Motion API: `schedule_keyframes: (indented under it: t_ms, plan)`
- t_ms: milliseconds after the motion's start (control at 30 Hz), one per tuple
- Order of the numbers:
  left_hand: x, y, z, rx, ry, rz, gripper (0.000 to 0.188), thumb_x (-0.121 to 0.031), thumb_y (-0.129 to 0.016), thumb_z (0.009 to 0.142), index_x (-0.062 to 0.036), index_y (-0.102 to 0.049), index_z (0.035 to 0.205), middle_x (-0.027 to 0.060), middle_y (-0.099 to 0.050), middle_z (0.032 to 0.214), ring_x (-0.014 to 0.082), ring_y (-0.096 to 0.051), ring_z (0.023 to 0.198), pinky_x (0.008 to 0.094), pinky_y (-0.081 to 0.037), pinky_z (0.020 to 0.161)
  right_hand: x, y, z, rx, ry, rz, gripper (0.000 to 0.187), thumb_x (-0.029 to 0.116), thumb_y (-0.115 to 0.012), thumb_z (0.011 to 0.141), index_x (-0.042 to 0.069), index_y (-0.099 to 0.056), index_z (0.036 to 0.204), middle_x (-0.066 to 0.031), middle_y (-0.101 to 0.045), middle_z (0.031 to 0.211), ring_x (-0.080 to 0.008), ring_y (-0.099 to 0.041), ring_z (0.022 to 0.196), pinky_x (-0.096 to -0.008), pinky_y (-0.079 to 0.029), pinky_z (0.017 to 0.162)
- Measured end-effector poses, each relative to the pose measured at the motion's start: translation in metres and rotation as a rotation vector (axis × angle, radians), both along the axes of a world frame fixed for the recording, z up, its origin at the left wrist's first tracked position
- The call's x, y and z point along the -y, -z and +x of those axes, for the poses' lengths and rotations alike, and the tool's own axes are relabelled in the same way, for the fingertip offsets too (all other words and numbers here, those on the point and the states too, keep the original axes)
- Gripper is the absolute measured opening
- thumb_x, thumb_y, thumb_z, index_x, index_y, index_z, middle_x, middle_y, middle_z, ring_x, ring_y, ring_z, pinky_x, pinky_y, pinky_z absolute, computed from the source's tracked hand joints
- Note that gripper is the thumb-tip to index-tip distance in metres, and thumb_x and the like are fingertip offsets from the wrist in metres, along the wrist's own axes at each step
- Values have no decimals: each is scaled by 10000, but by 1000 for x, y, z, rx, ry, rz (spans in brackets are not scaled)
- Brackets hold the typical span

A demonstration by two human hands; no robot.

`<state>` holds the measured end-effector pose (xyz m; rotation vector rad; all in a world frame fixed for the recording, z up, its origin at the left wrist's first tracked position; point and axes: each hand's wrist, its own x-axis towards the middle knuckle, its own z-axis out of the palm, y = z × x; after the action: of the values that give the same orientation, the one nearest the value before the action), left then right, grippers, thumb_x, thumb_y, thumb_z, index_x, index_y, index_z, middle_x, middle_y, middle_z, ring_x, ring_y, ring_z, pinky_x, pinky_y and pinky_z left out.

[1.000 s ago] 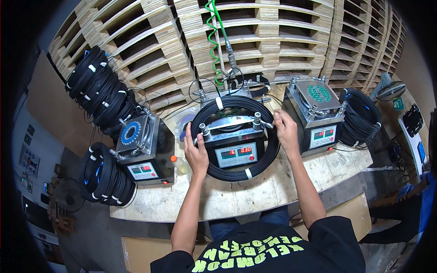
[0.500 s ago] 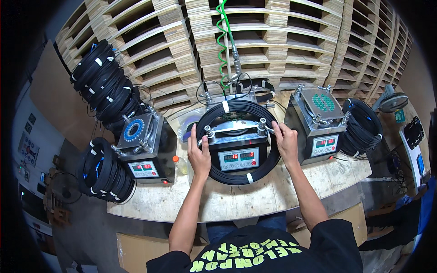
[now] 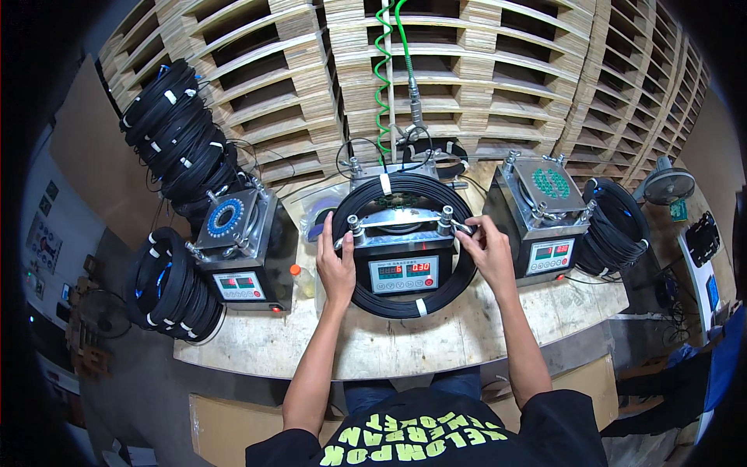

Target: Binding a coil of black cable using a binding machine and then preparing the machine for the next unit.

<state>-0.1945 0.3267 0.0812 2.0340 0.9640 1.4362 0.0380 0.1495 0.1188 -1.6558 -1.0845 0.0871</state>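
Note:
A black cable coil (image 3: 391,308) bound with white ties rings the upper part of the middle machine (image 3: 366,260), a dark box with a lit red-digit display. Two metal clamp posts with knurled knobs stand on its top plate, inside the ring. At the left post, my left hand (image 3: 336,268) has thumb and fingers closed around the small clamp lever, beside the coil's left side. My right hand (image 3: 490,257) pinches the right clamp lever (image 3: 462,226), with its fingertips over the coil's right side. The palm sides of both grips are partly hidden.
Similar machines stand at left (image 3: 237,268) and right (image 3: 548,247), topped by blue and green rings of parts. Black coils are stacked at far left (image 3: 175,144), near left (image 3: 167,292) and right (image 3: 615,226). An orange-capped bottle (image 3: 302,282) stands by the left machine. Wooden pallets (image 3: 498,93) rise behind.
The right hand's fingers have curled more tightly at the right clamp lever. Digits on the machines' displays differ. The whole view has shifted slightly; the coil stays around the middle machine.

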Motion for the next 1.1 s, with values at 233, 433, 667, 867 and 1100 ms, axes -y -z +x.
schedule_keyframes:
  t_ms: [233, 433, 667, 867, 1100]
  plan:
    - [-3, 22, -9, 150, 80, 53, 617, -496, -456, 997, -81, -421, 1452, 176, -598, 1225, 249, -607, 1024, 351, -467, 894, -43, 14, 53, -130, 32, 221, 348, 309, -475, 1039, 13, -649, 1096, 1, -569, 794, -82, -495, 719, -236, -413, 639]
    - [-2, 17, -6, 256, 185, -181, 622, -510, -465, 996, -93, -408, 1455, 27, -572, 784, 80, -453, 539, 257, -386, 496, -80, 16, 56, -339, -213, -58, 547, 464, -488, 1015, -43, -683, 1079, -38, -677, 934, -96, -578, 870, -260, -463, 807]
    - [-12, 9, -12, 120, 235, -108, 773, -497, -653, 899, 7, -400, 1428, 223, -579, 1274, 284, -569, 1176, 367, -423, 1014, -76, 25, 44, -576, -229, 157, 446, 387, -561, 999, -31, -715, 999, 13, -659, 879, -59, -546, 783, -220, -441, 745]
    - [-27, 1, -7, 79, 277, -127, 740, -475, -663, 897, 23, -441, 1397, 228, -573, 1286, 296, -576, 1167, 362, -424, 1021, -66, 50, 49, -577, -114, 212, 421, 363, -560, 1002, -32, -700, 968, 32, -623, 849, -48, -513, 769, -221, -423, 721]
    - [-25, -2, -10, 65, 266, -50, 709, -420, -693, 889, 15, -449, 1392, 222, -589, 1266, 293, -585, 1165, 365, -435, 1013, -59, 33, 51, -520, -194, 59, 459, 398, -542, 1006, -34, -695, 970, 22, -623, 848, -51, -504, 768, -225, -413, 699]
